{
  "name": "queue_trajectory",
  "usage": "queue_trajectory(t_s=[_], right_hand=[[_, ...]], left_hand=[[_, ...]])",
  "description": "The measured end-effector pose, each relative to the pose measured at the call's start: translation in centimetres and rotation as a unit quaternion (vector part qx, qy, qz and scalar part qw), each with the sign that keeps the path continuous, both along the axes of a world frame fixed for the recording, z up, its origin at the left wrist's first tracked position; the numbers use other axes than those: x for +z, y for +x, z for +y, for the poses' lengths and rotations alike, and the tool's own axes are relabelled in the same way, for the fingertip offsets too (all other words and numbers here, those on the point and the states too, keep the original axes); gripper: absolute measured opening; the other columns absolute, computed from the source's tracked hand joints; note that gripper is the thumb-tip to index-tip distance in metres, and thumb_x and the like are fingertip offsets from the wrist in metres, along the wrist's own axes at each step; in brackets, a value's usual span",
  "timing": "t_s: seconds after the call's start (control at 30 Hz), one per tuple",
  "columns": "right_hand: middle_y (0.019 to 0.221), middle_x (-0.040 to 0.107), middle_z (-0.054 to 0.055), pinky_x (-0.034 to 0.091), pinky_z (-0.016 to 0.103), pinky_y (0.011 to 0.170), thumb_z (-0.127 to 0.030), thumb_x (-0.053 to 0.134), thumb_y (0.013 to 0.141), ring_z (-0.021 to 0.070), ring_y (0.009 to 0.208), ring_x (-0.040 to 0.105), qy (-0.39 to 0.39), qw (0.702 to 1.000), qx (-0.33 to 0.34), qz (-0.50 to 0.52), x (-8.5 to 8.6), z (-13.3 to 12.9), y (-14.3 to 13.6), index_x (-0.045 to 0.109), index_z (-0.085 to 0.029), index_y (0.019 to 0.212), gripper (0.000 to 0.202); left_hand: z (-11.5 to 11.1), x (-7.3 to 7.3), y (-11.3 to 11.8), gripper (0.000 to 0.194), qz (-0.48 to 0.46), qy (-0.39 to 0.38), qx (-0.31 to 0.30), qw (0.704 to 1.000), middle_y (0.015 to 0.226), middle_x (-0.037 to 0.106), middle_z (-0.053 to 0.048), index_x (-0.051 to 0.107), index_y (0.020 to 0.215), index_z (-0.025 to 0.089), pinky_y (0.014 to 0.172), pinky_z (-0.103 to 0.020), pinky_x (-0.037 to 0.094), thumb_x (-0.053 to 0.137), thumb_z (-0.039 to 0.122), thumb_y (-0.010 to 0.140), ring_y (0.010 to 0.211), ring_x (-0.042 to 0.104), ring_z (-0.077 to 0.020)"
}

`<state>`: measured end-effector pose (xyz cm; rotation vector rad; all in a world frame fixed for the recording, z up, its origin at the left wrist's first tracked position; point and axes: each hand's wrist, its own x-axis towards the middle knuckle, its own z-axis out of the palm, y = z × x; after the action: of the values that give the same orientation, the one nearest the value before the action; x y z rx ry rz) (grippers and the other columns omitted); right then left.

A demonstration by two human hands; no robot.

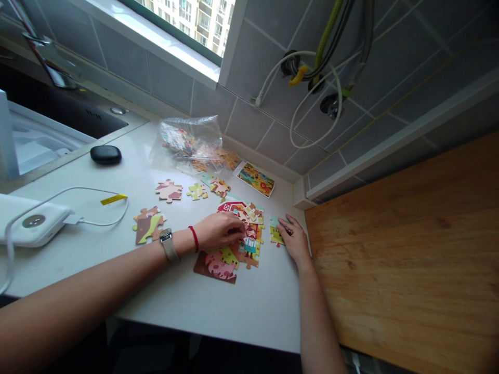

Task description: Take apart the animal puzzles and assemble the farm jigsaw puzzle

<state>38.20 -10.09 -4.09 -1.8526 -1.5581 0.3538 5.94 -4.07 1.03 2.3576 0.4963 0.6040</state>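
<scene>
A partly joined jigsaw puzzle lies on the white counter, showing a red barn, a figure in a teal apron and a pink pig. My left hand reaches over it with fingers curled down; whatever they hold, if anything, is hidden. Some loose pieces rest on top of the puzzle's upper part. Just right of it, a green and blue puzzle piece lies on the counter, apart from the joined part. My right hand has its thumb and fingers closed at that piece's right edge.
Several loose pieces lie left of the puzzle. Behind are a clear bag of pieces and a picture card. A black case, a white power bank with a cable, and a sink are at left; a wooden board stands at right.
</scene>
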Motion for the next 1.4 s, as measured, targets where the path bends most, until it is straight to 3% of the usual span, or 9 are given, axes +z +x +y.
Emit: queue_trajectory(t_s=[0.1, 0.27, 0.47, 0.73, 0.93, 1.13, 1.23, 1.4], right_hand=[[0.147, 0.062, 0.017, 0.04, 0.054, 0.118, -0.057, 0.066, 0.089, 0.0336, 0.139, 0.055, -0.006, 1.0, -0.001, 0.017, -0.2, -0.2, 0.0, 0.081, -0.023, 0.117, 0.047], [0.156, 0.055, 0.014, 0.03, 0.057, 0.124, -0.059, 0.063, 0.091, 0.0343, 0.155, 0.034, -0.028, 0.999, 0.004, 0.032, -0.7, -0.5, 0.0, 0.077, -0.024, 0.125, 0.051], [0.157, 0.054, 0.013, 0.028, 0.059, 0.124, -0.058, 0.059, 0.093, 0.0344, 0.156, 0.032, -0.031, 1.0, -0.001, 0.004, -1.0, -0.5, -0.2, 0.075, -0.026, 0.129, 0.051], [0.157, 0.052, 0.016, 0.021, 0.065, 0.124, -0.052, 0.049, 0.099, 0.0388, 0.159, 0.02, -0.003, 0.999, -0.026, -0.036, -1.0, 0.4, -0.6, 0.073, -0.02, 0.132, 0.053], [0.152, 0.058, 0.013, 0.026, 0.056, 0.127, -0.05, 0.052, 0.099, 0.0323, 0.156, 0.031, 0.062, 0.997, 0.014, -0.039, 1.2, 0.4, -4.5, 0.071, -0.02, 0.134, 0.049], [0.157, 0.053, 0.011, 0.025, 0.06, 0.126, -0.05, 0.065, 0.094, 0.0358, 0.158, 0.026, 0.01, 0.994, 0.097, -0.052, 2.2, 0.7, -10.2, 0.063, -0.024, 0.144, 0.056], [0.145, 0.063, 0.011, 0.031, 0.056, 0.124, -0.043, 0.065, 0.094, 0.0344, 0.152, 0.038, 0.015, 0.994, 0.098, -0.042, 2.3, 1.0, -10.9, 0.068, -0.025, 0.137, 0.046], [0.124, 0.072, 0.012, 0.047, 0.045, 0.113, -0.032, 0.068, 0.09, 0.0288, 0.123, 0.063, 0.055, 0.993, 0.105, -0.008, 3.0, 0.8, -10.6, 0.077, -0.023, 0.12, 0.033]], left_hand=[[0.0, -0.1, 0.0, 0.026, -0.003, -0.001, 0.001, 1.0, 0.087, 0.072, -0.005, 0.07, 0.092, 0.019, 0.073, -0.027, 0.047, 0.053, 0.034, 0.105, 0.078, 0.064, -0.017], [0.1, -0.3, 0.0, 0.025, -0.01, 0.0, 0.002, 1.0, 0.087, 0.073, -0.005, 0.07, 0.092, 0.019, 0.073, -0.028, 0.047, 0.054, 0.033, 0.105, 0.078, 0.065, -0.017], [0.1, -0.3, 0.0, 0.025, -0.009, 0.002, 0.004, 1.0, 0.088, 0.073, -0.005, 0.071, 0.093, 0.019, 0.074, -0.027, 0.048, 0.054, 0.034, 0.104, 0.079, 0.065, -0.0168], [0.1, -0.3, 0.1, 0.026, -0.012, 0.004, 0.003, 1.0, 0.086, 0.072, -0.005, 0.071, 0.092, 0.019, 0.073, -0.028, 0.048, 0.053, 0.034, 0.105, 0.078, 0.064, -0.0169], [0.1, -0.5, 0.1, 0.026, -0.009, 0.001, -0.001, 1.0, 0.087, 0.072, -0.006, 0.07, 0.092, 0.019, 0.075, -0.029, 0.049, 0.053, 0.033, 0.105, 0.08, 0.065, -0.0176], [0.1, -0.6, 0.1, 0.023, 0.0, 0.011, 0.011, 1.0, 0.088, 0.072, -0.007, 0.069, 0.093, 0.017, 0.076, -0.029, 0.049, 0.055, 0.031, 0.104, 0.081, 0.066, -0.0186], [0.0, -0.6, 0.2, 0.022, -0.001, 0.012, 0.016, 1.0, 0.089, 0.072, -0.007, 0.069, 0.092, 0.017, 0.076, -0.03, 0.049, 0.055, 0.029, 0.103, 0.081, 0.066, -0.0192], [0.1, -0.4, 0.1, 0.022, -0.028, 0.013, 0.019, 0.999, 0.088, 0.072, -0.006, 0.068, 0.09, 0.017, 0.076, -0.03, 0.049, 0.055, 0.029, 0.103, 0.08, 0.065, -0.0188]])
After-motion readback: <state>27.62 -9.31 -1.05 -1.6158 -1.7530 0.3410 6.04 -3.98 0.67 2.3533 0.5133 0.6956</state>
